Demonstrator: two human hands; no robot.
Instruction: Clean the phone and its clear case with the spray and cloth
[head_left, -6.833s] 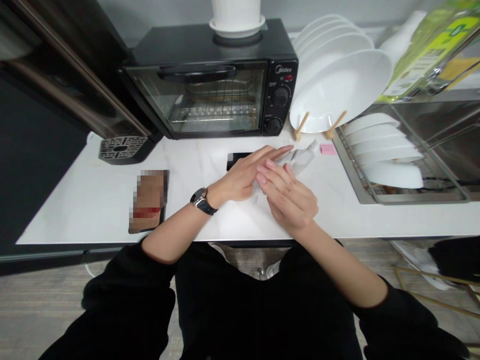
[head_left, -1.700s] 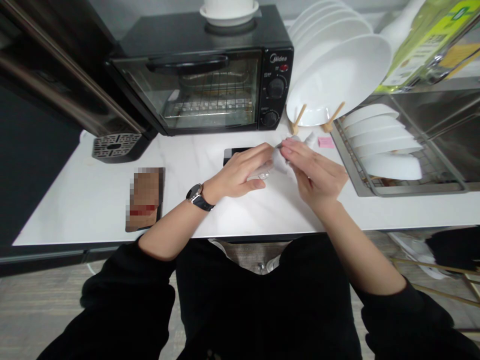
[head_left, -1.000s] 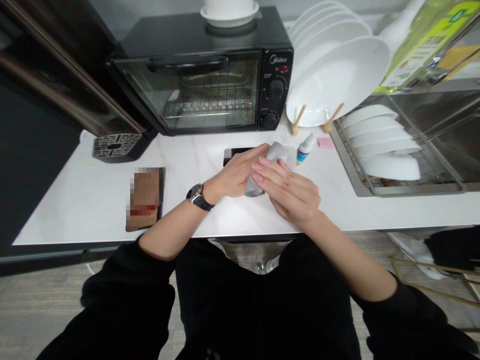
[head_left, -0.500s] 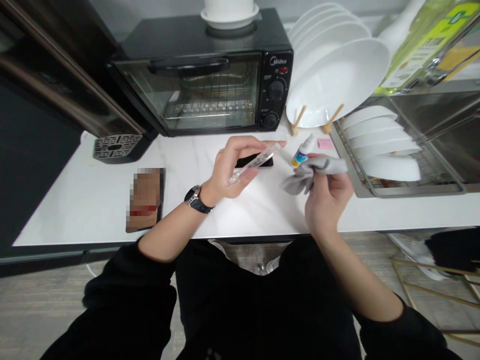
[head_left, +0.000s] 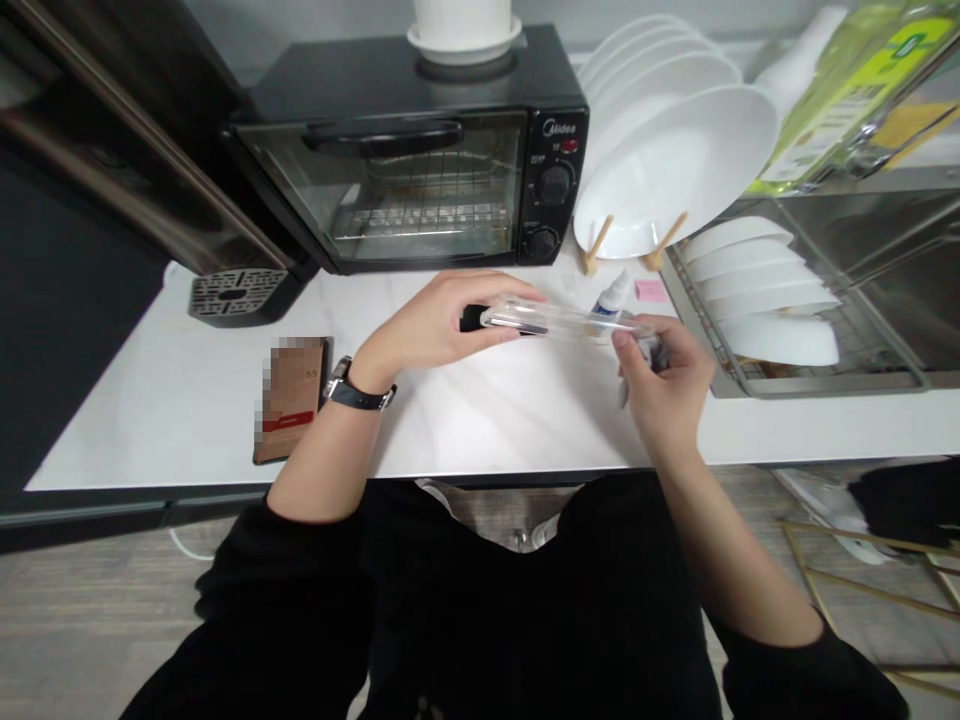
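A clear phone case (head_left: 570,318), blurred in part, stretches between my two hands above the counter (head_left: 480,430). My left hand (head_left: 457,315) is closed on its left end, thumb below and fingers above. My right hand (head_left: 667,375) pinches the other end and also keeps a crumpled grey cloth (head_left: 624,388), mostly hidden by the fingers. Behind my left hand lies a black phone (head_left: 471,319), largely covered by hand and case. A small white spray bottle (head_left: 616,290) stands just behind the case, its lower part seen through the plastic.
A phone with a lit screen (head_left: 291,400) lies at the left. Behind stand a black toaster oven (head_left: 420,190) and white plates (head_left: 675,170) in a wooden rack. Bowls (head_left: 780,335) sit in a wire basket at the sink. A pink note (head_left: 651,290) lies near the bottle.
My left hand has turned the case from a slant to nearly level. My right hand, cloth bunched in it, has taken hold of the case's right end.
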